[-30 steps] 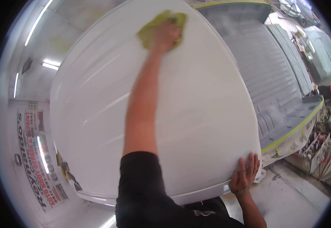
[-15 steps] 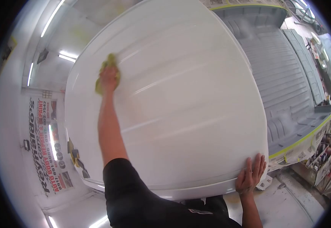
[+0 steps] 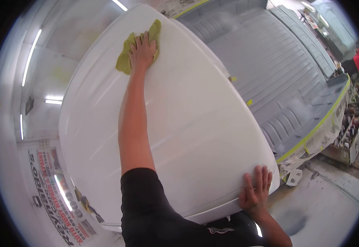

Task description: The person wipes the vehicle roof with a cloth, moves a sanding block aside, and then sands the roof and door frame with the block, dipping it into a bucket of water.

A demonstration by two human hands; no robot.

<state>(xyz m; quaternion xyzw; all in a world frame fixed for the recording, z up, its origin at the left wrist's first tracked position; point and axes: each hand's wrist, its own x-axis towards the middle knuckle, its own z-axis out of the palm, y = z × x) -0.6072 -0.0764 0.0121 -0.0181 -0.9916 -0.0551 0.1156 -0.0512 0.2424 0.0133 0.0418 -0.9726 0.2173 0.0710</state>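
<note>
My left hand [image 3: 142, 51] is stretched far out over the white vehicle roof [image 3: 179, 123], pressing a yellow-green cloth [image 3: 124, 59] against its surface. The cloth spreads out on both sides of the fingers, and its part under the palm is hidden. My right hand [image 3: 255, 191] rests on the roof's near right corner, fingers extended and apart, with nothing in it.
A grey ribbed truck bed [image 3: 261, 61] lies to the right of the roof, its edge lined with yellow masking tape [image 3: 311, 138] and paper. A rack of small items [image 3: 350, 131] stands beyond. On the left wall hangs a lettered banner [image 3: 60, 193].
My left hand has slid the cloth up and to the right across the roof, toward the far end. The view has turned somewhat. My right hand stays on the near corner.
</note>
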